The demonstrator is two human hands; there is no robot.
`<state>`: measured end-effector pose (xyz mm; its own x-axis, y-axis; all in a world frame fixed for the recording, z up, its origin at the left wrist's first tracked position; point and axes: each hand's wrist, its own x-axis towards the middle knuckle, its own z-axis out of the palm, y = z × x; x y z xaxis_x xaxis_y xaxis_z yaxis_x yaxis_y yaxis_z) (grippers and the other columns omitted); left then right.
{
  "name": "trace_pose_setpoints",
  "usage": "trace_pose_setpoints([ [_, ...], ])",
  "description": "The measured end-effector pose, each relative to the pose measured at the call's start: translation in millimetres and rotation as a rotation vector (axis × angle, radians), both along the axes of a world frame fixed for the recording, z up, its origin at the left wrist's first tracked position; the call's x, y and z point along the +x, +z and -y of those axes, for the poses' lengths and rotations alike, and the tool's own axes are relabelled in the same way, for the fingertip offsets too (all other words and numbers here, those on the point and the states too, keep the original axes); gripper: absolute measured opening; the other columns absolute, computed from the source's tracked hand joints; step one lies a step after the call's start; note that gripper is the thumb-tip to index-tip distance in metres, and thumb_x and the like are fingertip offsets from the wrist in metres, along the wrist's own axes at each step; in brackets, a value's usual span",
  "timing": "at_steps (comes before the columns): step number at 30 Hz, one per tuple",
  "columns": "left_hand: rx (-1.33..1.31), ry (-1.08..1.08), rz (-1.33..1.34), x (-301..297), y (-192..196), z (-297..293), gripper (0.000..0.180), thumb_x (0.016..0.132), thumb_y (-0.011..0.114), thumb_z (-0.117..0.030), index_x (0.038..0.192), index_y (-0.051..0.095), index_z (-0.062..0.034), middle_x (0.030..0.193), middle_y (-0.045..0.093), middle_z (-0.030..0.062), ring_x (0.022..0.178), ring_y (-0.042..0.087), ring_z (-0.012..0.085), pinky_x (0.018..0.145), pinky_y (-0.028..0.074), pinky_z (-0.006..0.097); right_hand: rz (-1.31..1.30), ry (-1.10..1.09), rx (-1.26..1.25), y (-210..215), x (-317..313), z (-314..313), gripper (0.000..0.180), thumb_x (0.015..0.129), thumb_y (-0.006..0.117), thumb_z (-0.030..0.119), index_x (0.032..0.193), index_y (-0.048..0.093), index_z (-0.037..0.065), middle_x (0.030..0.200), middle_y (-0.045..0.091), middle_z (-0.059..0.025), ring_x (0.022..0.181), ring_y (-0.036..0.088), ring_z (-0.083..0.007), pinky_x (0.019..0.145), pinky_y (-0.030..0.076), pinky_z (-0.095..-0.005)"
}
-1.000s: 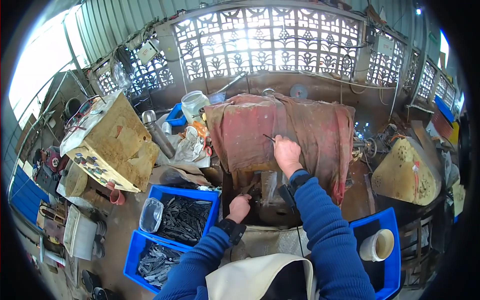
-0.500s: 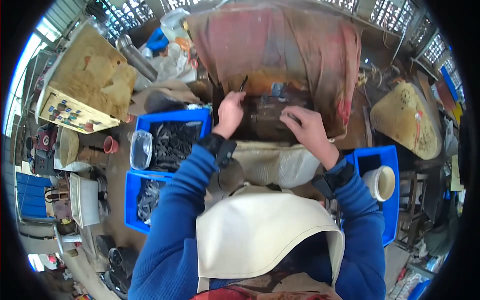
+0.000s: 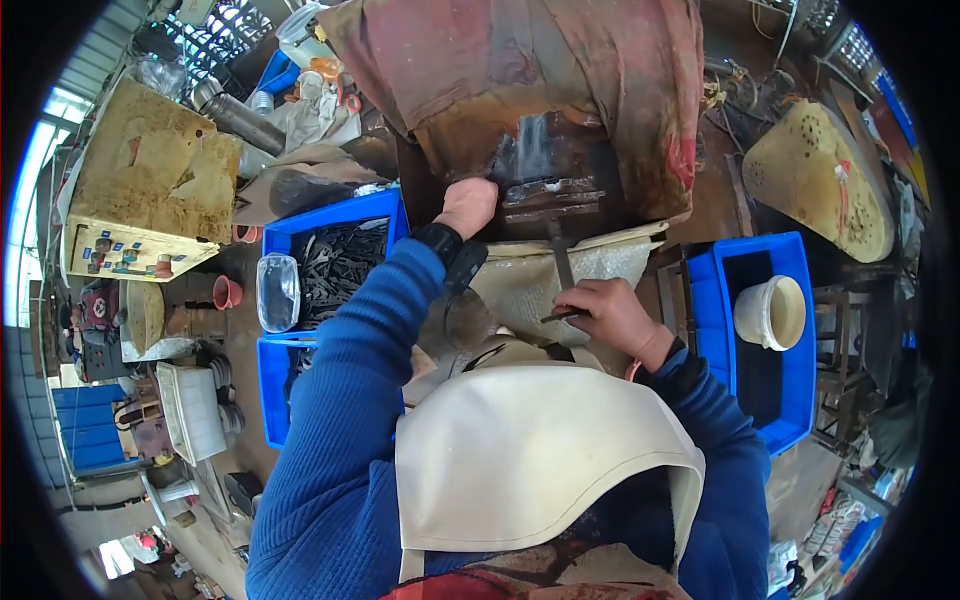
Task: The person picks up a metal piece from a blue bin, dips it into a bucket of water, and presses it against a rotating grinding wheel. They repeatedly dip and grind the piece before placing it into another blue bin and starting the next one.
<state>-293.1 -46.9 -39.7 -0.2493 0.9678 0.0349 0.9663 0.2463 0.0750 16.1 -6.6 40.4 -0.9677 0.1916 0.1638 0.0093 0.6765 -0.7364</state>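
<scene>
My left hand (image 3: 468, 207) is closed in a fist at the left side of a dark work opening; whatever it grips is hidden. Over the opening hangs a stained red-brown cloth (image 3: 480, 60). Inside it, a whitish-blue wet streak (image 3: 534, 150) shows above a dark rest with a ledge (image 3: 553, 200). From that ledge a narrow dark bar (image 3: 561, 262) runs toward me. Lower and to the right, my right hand (image 3: 622, 320) pinches a small dark strip (image 3: 565, 314) beside the bar's near end, above a pale plastic sheet (image 3: 603, 262).
On the left, a blue bin (image 3: 395, 232) holds many thin black strips, with a clear plastic tub (image 3: 278, 292) at its edge. Another blue bin (image 3: 272, 400) stands nearer. At right, a white bucket (image 3: 770, 312) sits in a blue bin (image 3: 796, 400). A control box (image 3: 150, 160) stands far left.
My right hand has come back toward me from the ledge, with a dark strip. My left hand has turned into a fist; the dark piece it held upright no longer shows. The view has shifted.
</scene>
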Motion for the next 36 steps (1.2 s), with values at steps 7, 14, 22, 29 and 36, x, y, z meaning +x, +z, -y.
trace_pose_setpoints([
  [7, -0.062, 0.080, 0.070, -0.4, 1.7, 3.8, 0.021, 0.084, 0.057, -0.021, 0.075, 0.071, -0.0079, 0.082, 0.069, 0.0175, 0.083, 0.067, 0.0352, 0.072, 0.054, 0.046, -0.003, -0.347, -0.482, 3.9, -27.6, -40.9, 0.017, 0.094, 0.061, 0.016, 0.099, 0.062, 0.001, 0.071, 0.062, -0.0049, 0.068, 0.062, -0.0156, 0.064, 0.049, -0.0297],
  [14, 0.407, 0.207, 0.186, 53.7, 84.2, 22.2, 0.022, 0.085, 0.057, -0.021, 0.073, 0.068, -0.0065, 0.080, 0.068, 0.0162, 0.078, 0.066, 0.0352, 0.068, 0.053, 0.047, -0.198, -0.628, -1.552, -9.0, -97.8, -67.3, 0.017, 0.097, 0.055, 0.014, 0.108, 0.055, 0.001, 0.090, 0.062, -0.0103, 0.083, 0.063, -0.0226, 0.078, 0.053, -0.0369],
  [22, 0.393, 0.094, 0.182, 78.0, 98.9, 41.7, 0.013, 0.085, 0.058, -0.010, 0.094, 0.067, -0.0059, 0.085, 0.066, 0.0181, 0.074, 0.066, 0.0329, 0.061, 0.053, 0.042, -0.481, -0.490, -1.731, -34.8, -139.5, -58.2, 0.011, 0.097, 0.056, 0.011, 0.106, 0.055, 0.006, 0.091, 0.061, -0.0082, 0.079, 0.061, -0.0243, 0.073, 0.053, -0.0394],
  [29, 0.451, 0.399, 1.027, 16.9, 88.9, 51.2, 0.032, 0.082, 0.058, 0.003, 0.112, 0.065, -0.0042, 0.091, 0.066, 0.0213, 0.080, 0.069, 0.0299, 0.068, 0.055, 0.039, -0.164, -0.695, -1.148, -40.3, -93.2, -111.9, 0.014, 0.096, 0.054, 0.010, 0.109, 0.056, 0.005, 0.084, 0.058, -0.0038, 0.077, 0.057, -0.0195, 0.073, 0.049, -0.0364],
  [36, 0.353, 0.078, 0.457, -15.7, 16.7, 4.4, 0.032, 0.081, 0.059, 0.000, 0.110, 0.066, -0.0084, 0.094, 0.067, 0.0213, 0.089, 0.066, 0.0379, 0.076, 0.052, 0.045, -0.142, -0.770, 0.318, -79.6, -56.1, -134.6, 0.018, 0.092, 0.056, 0.013, 0.106, 0.056, 0.001, 0.096, 0.063, -0.0204, 0.083, 0.063, -0.0392, 0.072, 0.050, -0.0481],
])
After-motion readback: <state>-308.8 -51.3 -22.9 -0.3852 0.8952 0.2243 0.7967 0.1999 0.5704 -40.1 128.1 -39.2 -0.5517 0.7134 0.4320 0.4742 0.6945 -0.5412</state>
